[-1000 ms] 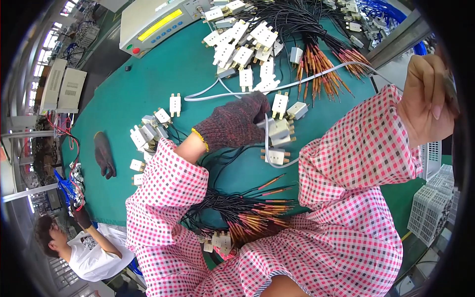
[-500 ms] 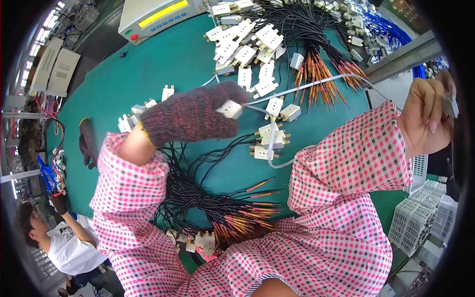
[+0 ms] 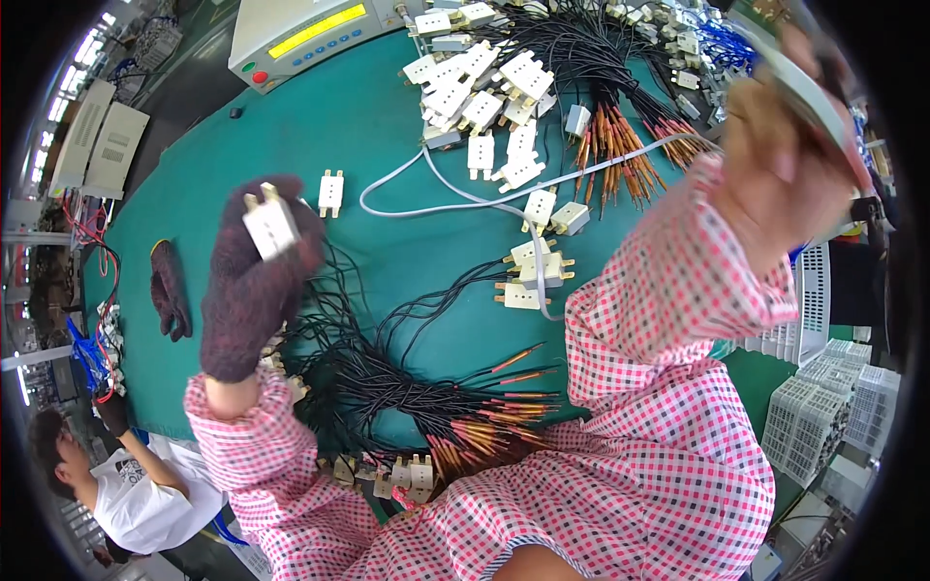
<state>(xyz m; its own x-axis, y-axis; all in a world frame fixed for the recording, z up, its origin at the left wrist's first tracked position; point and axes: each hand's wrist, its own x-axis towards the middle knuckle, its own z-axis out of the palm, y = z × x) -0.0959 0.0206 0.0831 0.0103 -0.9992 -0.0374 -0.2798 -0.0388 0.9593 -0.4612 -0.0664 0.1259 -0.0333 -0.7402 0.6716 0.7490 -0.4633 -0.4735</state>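
My left hand (image 3: 254, 281), in a dark knit glove, is closed on a white pronged connector block (image 3: 271, 229), its brass prongs pointing up. My bare right hand (image 3: 775, 165) is raised at the upper right, fingers bent and smeared by motion. A long pale object (image 3: 812, 102) lies against its fingers, too blurred to name. A grey cable (image 3: 426, 208) loops over the green table (image 3: 291, 126). Beneath and beside my left hand spreads a bundle of black wires (image 3: 387, 387) with copper-coloured tips. One loose connector block (image 3: 330, 194) stands to the right of my glove.
More connector blocks (image 3: 480, 87) are heaped at the back, beside wires with orange-brown ends (image 3: 615, 145). A tester box with a yellow display (image 3: 320, 34) stands at the far left. An empty dark glove (image 3: 168, 290) lies left. White crates (image 3: 809, 426) sit right; a co-worker (image 3: 145, 494) is lower left.
My left hand has swung left and turned upward with the connector block, away from the middle of the table. My right hand has moved up and left. The grey cable now lies looped on the table.
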